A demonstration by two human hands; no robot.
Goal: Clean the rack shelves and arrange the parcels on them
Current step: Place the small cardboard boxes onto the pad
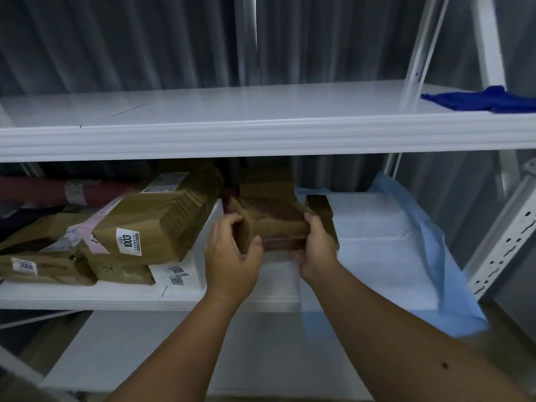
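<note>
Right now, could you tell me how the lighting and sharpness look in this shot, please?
Head view: the upper shelf is brightly lit, the lower shelf shadowed. The 1003 label reads clearly, while the rack post at right is smeared. Wide-angle distortion bows the shelf edges. Both hands and their brown parcel are slightly soft.

Head view, close, down onto rack shelves (261,134)

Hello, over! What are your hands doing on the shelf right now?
Left hand and right hand both grip brown parcel on middle shelf. Stacked parcels close on left, light blue sheet on right. Blue cloth on upper shelf.
</note>
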